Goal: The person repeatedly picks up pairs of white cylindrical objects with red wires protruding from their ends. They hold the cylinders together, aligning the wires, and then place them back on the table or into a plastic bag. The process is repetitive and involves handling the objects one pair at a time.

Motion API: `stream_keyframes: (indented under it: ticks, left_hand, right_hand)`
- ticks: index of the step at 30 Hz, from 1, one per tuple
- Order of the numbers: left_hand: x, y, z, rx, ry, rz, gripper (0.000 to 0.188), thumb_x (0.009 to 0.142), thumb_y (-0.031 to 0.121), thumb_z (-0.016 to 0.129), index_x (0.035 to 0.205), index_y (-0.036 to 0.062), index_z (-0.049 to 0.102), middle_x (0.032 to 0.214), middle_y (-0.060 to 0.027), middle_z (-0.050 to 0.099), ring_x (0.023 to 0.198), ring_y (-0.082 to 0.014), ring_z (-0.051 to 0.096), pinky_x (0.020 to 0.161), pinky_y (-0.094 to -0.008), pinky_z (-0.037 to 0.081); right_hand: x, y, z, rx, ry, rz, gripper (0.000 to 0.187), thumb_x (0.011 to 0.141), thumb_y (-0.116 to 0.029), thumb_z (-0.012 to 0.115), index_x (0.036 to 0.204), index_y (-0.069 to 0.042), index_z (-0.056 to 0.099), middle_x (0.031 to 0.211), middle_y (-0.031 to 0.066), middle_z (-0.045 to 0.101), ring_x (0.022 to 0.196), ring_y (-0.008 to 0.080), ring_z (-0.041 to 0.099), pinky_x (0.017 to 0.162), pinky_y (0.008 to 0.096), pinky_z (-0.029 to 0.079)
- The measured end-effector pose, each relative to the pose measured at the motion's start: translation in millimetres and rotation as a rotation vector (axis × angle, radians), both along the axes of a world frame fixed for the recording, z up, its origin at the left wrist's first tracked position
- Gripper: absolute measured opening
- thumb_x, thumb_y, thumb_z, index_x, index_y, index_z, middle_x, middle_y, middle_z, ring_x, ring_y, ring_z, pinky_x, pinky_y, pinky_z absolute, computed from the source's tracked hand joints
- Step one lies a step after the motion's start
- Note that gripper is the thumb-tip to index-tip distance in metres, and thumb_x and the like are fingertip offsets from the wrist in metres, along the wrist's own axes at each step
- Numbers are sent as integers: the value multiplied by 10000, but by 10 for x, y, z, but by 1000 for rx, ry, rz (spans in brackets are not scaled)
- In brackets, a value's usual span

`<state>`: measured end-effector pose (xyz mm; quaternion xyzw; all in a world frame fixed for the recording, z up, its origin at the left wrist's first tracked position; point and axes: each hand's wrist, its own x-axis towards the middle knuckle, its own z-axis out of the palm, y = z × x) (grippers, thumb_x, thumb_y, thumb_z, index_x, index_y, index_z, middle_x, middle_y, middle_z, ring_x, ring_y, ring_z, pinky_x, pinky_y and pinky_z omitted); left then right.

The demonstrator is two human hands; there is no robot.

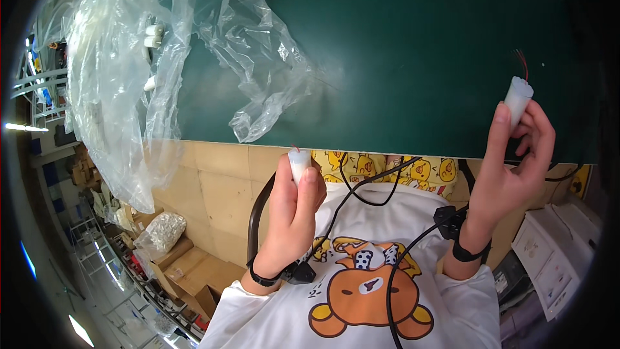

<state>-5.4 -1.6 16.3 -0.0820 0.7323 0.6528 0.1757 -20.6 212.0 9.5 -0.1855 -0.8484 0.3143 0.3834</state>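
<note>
My left hand [289,220] is closed round a small white cylinder [299,161] just off the near table edge, its upper end showing with a short bit of red wire. Farther right, my right hand [513,178] pinches a second white cylinder [518,97] between thumb and fingers, raised over the table. Thin red wires [522,64] stick up from its top. A large clear plastic bag [116,90] spreads over the table's left side and hangs past the edge. Several white cylinders [154,35] show in or behind its film.
The green tabletop [400,58] reaches across the far side. Black cables [392,265] run over my shirt to the wrist straps. On the floor at left are cardboard boxes [197,271] and a stuffed clear bag [163,232]. A white drawer cabinet [546,265] stands at lower right.
</note>
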Motion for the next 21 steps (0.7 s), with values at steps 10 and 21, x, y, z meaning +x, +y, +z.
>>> stream_keyframes:
  ticks: [10, 21]
  left_hand:
    - [-16, 50, 17, 24, -8, 16, 201, 936, 193, 280, 907, 18, 374, 553, 0, 332, 459, -64, 277, 436, -209, 263]
    - [-45, -51, -72, 499, -107, 42, 135, 921, 167, 330, 927, 34, 355, 559, -8, 352, 462, -86, 329, 450, -222, 291]
  right_hand:
    - [-64, -27, -35, 153, -55, -72, 320, 699, -88, 696, 962, 16, 547, 781, 21, 573, 594, 78, 387, 546, 217, 257]
    - [-154, -93, -78, 163, 29, -95, 193, 762, -55, 635, 923, 34, 576, 783, 38, 606, 591, 74, 372, 550, 213, 271]
